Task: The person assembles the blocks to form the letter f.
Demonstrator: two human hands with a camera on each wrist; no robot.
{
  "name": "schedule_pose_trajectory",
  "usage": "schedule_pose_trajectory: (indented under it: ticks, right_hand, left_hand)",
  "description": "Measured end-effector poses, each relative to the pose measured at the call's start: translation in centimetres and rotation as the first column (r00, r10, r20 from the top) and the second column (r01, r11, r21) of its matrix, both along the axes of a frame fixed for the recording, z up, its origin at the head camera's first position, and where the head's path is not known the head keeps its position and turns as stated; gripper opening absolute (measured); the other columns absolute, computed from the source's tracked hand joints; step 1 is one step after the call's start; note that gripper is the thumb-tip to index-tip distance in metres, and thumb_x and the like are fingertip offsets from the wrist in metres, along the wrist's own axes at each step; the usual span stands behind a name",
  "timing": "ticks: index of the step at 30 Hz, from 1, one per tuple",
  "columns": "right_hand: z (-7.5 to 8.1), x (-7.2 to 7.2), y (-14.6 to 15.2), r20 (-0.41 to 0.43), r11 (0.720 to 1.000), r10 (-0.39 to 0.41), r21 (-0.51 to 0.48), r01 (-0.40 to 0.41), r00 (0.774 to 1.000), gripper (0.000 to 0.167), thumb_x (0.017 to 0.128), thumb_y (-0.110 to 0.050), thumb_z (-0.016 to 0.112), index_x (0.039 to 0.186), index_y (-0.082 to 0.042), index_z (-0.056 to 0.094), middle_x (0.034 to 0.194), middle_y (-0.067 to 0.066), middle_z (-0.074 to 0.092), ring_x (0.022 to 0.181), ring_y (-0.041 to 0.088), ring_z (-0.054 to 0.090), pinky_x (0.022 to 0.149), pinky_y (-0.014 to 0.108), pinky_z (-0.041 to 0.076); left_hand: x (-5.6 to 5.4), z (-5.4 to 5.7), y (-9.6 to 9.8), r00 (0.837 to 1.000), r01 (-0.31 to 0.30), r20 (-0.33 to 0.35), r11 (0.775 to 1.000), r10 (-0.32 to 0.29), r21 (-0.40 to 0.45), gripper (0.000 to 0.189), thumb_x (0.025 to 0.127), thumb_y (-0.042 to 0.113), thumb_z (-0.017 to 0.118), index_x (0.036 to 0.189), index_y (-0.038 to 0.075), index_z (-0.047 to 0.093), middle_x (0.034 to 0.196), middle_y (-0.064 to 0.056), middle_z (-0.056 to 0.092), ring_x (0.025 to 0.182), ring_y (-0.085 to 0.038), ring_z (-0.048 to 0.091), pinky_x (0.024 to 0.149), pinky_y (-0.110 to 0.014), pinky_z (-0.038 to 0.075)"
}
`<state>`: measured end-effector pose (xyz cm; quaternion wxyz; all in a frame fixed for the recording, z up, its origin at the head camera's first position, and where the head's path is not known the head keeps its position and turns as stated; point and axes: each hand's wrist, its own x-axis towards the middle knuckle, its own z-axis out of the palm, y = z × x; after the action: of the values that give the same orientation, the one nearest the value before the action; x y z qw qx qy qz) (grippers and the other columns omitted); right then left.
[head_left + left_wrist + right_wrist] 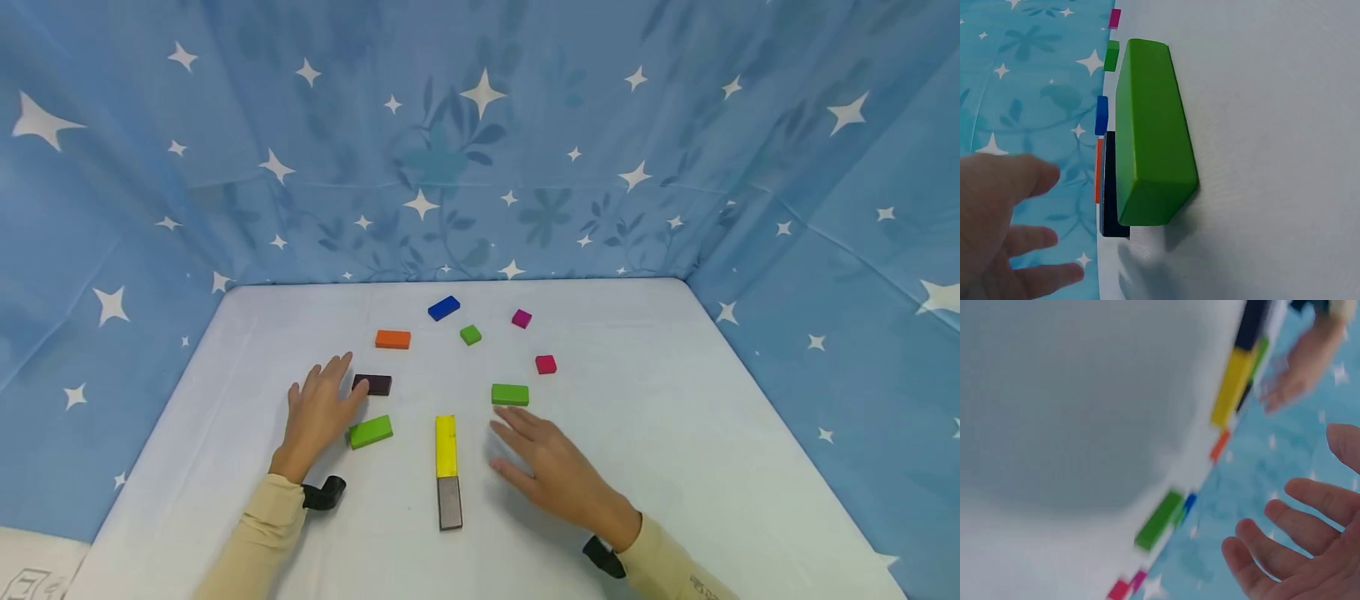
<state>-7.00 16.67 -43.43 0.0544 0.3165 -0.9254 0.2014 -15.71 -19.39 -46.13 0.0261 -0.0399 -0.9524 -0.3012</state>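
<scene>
My left hand [318, 417] hovers with spread fingers beside a dark block [372, 385], its thumb overlapping that block in the head view; whether they touch I cannot tell. Just below it lies a green block [371, 432], large in the left wrist view. My right hand [551, 467] is held over the table, fingers extended and holding nothing. Its fingertips are close to another green block [510, 395]. Between the hands, a yellow block [446, 446] lies end to end with a grey block [450, 502].
Farther back on the white table [675, 400] lie an orange block [393, 340], a blue block [444, 308], a small green block [470, 335], a magenta block [522, 318] and a red block [546, 364]. A blue star-patterned curtain [480, 150] surrounds the table's back and sides.
</scene>
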Motion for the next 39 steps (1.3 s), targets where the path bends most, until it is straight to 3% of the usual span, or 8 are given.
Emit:
schedule_pose_trajectory:
  ticks: [2, 4, 10, 17, 21, 27, 39]
  right_hand:
    - [0.4, -1.0, 0.9, 0.019, 0.996, -0.073, -0.052, 0.074, 0.997, 0.062, 0.101, -0.03, 0.078, 0.152, -0.001, 0.059, 0.16, 0.017, 0.052, 0.146, 0.039, 0.05, 0.111, 0.058, 0.046]
    - [0.6, -2.0, 1.9, 0.053, 0.985, -0.125, -0.109, 0.13, 0.991, 0.065, 0.1, -0.027, 0.078, 0.155, 0.0, 0.055, 0.162, 0.018, 0.049, 0.147, 0.042, 0.047, 0.112, 0.062, 0.043]
    - [0.8, -4.3, 4.5, 0.165, 0.94, -0.182, -0.261, 0.221, 0.969, 0.065, 0.105, -0.022, 0.072, 0.16, 0.003, 0.046, 0.165, 0.022, 0.044, 0.152, 0.043, 0.041, 0.115, 0.062, 0.038]
    - [0.6, -6.0, 6.6, 0.238, 0.888, -0.274, -0.308, 0.34, 0.932, 0.066, 0.109, -0.028, 0.067, 0.162, 0.003, 0.043, 0.165, 0.022, 0.043, 0.153, 0.04, 0.039, 0.117, 0.059, 0.037]
    - [0.6, -6.4, 7.1, 0.285, 0.869, -0.302, -0.308, 0.386, 0.909, 0.068, 0.109, -0.035, 0.065, 0.164, -0.002, 0.041, 0.167, 0.019, 0.041, 0.155, 0.037, 0.037, 0.118, 0.058, 0.037]
    - [0.8, -6.5, 7.1, 0.31, 0.855, -0.313, -0.318, 0.409, 0.897, 0.067, 0.11, -0.037, 0.063, 0.165, -0.005, 0.042, 0.169, 0.018, 0.038, 0.157, 0.039, 0.033, 0.117, 0.061, 0.037]
    - [0.7, -6.4, 7.3, 0.319, 0.848, -0.301, -0.342, 0.405, 0.899, 0.063, 0.111, -0.037, 0.061, 0.163, -0.004, 0.045, 0.169, 0.016, 0.038, 0.157, 0.037, 0.032, 0.117, 0.062, 0.036]
  left_hand:
    - [-0.2, 0.0, -0.2, 0.997, 0.043, 0.06, 0.999, -0.043, 0.007, 0.071, 0.11, 0.033, 0.058, 0.166, -0.002, 0.033, 0.168, -0.032, 0.029, 0.154, -0.059, 0.019, 0.116, -0.082, 0.007]
    - [-0.3, -0.1, -0.3, 0.993, 0.086, 0.076, 0.996, -0.086, 0.003, 0.076, 0.109, 0.033, 0.06, 0.168, -0.001, 0.026, 0.17, -0.033, 0.022, 0.155, -0.06, 0.014, 0.116, -0.082, 0.007]
    - [0.4, -0.3, -0.8, 0.978, 0.206, 0.012, 0.978, -0.206, -0.025, 0.081, 0.105, 0.028, 0.068, 0.169, 0.002, 0.027, 0.171, -0.031, 0.022, 0.154, -0.061, 0.012, 0.113, -0.084, 0.01]
    - [1.9, -0.3, -1.5, 0.951, 0.308, -0.029, 0.951, -0.308, 0.015, 0.083, 0.104, 0.032, 0.072, 0.17, 0.005, 0.028, 0.175, -0.025, 0.019, 0.156, -0.061, 0.008, 0.115, -0.082, 0.009]
    - [2.9, -0.6, -1.6, 0.946, 0.325, -0.012, 0.946, -0.325, 0.013, 0.077, 0.104, 0.036, 0.072, 0.167, 0.007, 0.038, 0.169, -0.022, 0.037, 0.154, -0.057, 0.022, 0.117, -0.077, 0.021]
    - [3.7, -0.9, -1.3, 0.944, 0.329, -0.008, 0.943, -0.33, -0.055, 0.064, 0.101, 0.033, 0.078, 0.154, 0.005, 0.057, 0.144, -0.021, 0.062, 0.135, -0.047, 0.053, 0.111, -0.067, 0.041]
    - [3.5, -1.4, -0.6, 0.926, 0.34, -0.099, 0.918, -0.365, -0.206, 0.036, 0.093, 0.017, 0.084, 0.125, 0.002, 0.075, 0.113, -0.01, 0.071, 0.105, -0.034, 0.06, 0.088, -0.053, 0.048]
